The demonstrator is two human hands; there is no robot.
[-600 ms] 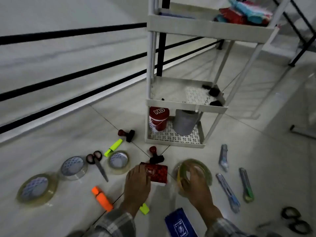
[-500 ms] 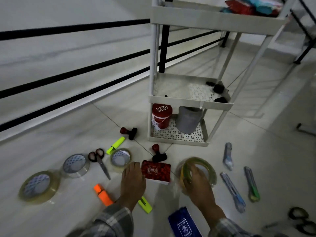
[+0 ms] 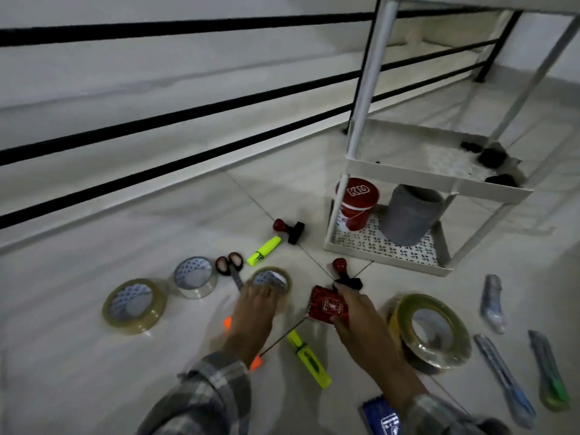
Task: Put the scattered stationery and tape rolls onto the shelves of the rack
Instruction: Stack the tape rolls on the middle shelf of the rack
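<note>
My left hand (image 3: pixel 255 310) lies over the near rim of a small clear tape roll (image 3: pixel 273 278), fingers curled on it. My right hand (image 3: pixel 356 313) grips a small red box (image 3: pixel 324 307), which is tilted just off the floor. A large yellowish tape roll (image 3: pixel 430 332) lies right of that hand. Two more clear rolls (image 3: pixel 134 304) (image 3: pixel 195 277) lie to the left. The white rack (image 3: pixel 439 183) stands at the back right. Its lowest shelf holds a red can (image 3: pixel 357 204) and a grey cup (image 3: pixel 411 215).
On the tiled floor lie scissors (image 3: pixel 230 268), two yellow highlighters (image 3: pixel 263 251) (image 3: pixel 309 359), an orange one (image 3: pixel 227 324) under my left arm, two stamps (image 3: pixel 288 229) (image 3: pixel 343 276), three cutters (image 3: pixel 492 304) (image 3: pixel 505 378) (image 3: pixel 552 372) and a blue packet (image 3: pixel 381 419). A black railing runs along the left.
My right hand left the large tape roll and moved left onto the red box. My left hand shifted left from beside the box onto the small tape roll. The camera moved closer.
</note>
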